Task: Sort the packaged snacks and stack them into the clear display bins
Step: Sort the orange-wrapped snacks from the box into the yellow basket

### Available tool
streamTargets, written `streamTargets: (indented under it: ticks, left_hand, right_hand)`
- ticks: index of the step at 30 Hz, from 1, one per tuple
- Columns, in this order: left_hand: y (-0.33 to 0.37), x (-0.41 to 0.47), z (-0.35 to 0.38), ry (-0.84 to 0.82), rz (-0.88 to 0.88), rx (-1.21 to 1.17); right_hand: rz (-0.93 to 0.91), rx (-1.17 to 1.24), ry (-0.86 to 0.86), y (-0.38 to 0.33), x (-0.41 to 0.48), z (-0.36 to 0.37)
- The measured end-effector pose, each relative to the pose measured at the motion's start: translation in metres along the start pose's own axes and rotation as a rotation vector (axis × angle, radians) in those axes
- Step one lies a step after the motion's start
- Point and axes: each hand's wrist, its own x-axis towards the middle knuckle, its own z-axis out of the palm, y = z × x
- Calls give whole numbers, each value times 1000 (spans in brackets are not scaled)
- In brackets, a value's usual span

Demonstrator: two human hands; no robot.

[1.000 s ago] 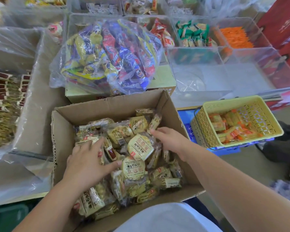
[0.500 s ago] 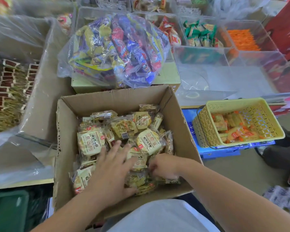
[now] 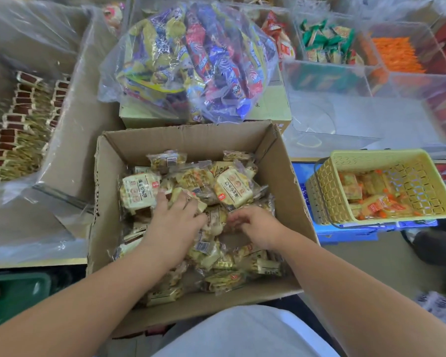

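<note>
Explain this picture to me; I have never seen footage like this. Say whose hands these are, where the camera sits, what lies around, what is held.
No machine here: a person's two bare hands, filmed by a camera on their head looking down. Both reach into a cardboard box of cream snack packets. The left hand lies spread on the packets; the right hand curls among them, too blurred to tell a grip. Beside stand a yellow basket, a clear bag of mixed snacks and clear bins.
</note>
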Motion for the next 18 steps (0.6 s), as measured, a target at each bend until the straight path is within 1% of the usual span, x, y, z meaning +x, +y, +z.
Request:
streamTargets:
  ticks: [3,5,6,8,11,15,18]
  left_hand:
    - [-13,2,0,25,-42,-54]
    - [-19,4,3,35,-49,-82]
    - [-21,4,5,41,-41,-93]
    - [-24,3,9,58,-20,-123]
    - [-25,0,14,73,-20,-163]
    - [-23,0,17,81,-30,-173]
    - [-22,2,18,90,-31,-176]
  right_hand:
    - [-46,-142,108,-3,4,1]
    - [-22,-222,126,-3,7,3]
    - [-9,-268,107,-2,8,4]
    - [-13,-376,14,-2,10,6]
    - [-52,-519,-169,2,12,13]
    - [80,-834,-378,10,12,12]
    - [91,-836,-415,10,13,9]
